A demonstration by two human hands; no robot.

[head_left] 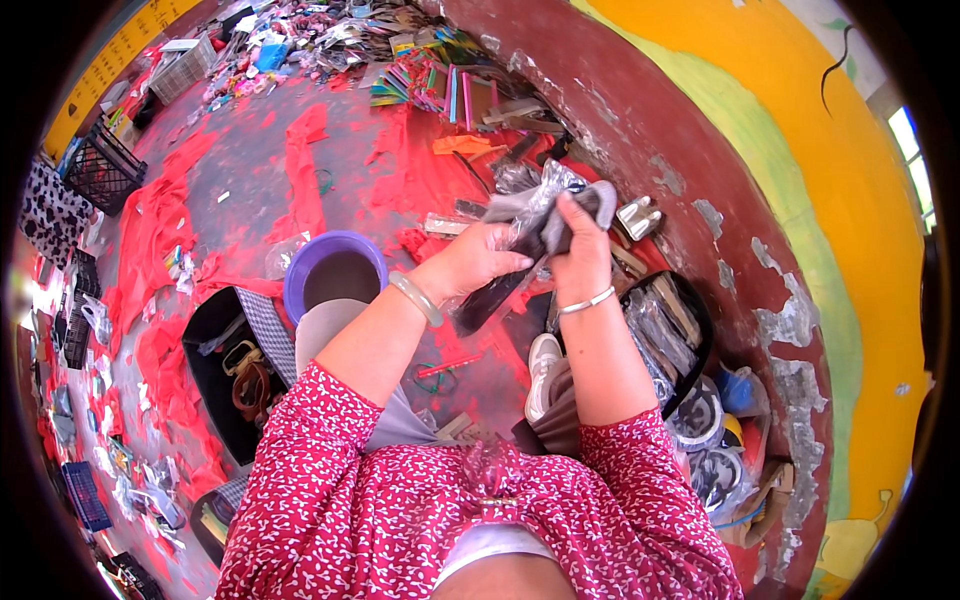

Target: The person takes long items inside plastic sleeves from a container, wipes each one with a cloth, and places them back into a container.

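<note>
Between my two hands is a bundle of soft grey and black fabric partly in clear plastic wrap (541, 211); folds hide its exact kind. My left hand (478, 262) grips its lower left side, thumb lying across the front, and a dark flat end hangs below. On the other side my right hand (582, 243) is closed round the bundle, thumb pressed against the grey part. The bundle is held up off the floor, in front of me. Beneath my right forearm sits a black bin (708, 335) of plastic-wrapped pieces.
A purple bucket (375, 251) stands left of my left forearm. Beside it is a black box (203, 355) holding belts. Red cloth (165, 225) strews the floor. A peeling red wall (690, 185) curves along the right. Heaped small goods (290, 45) lie at the far end.
</note>
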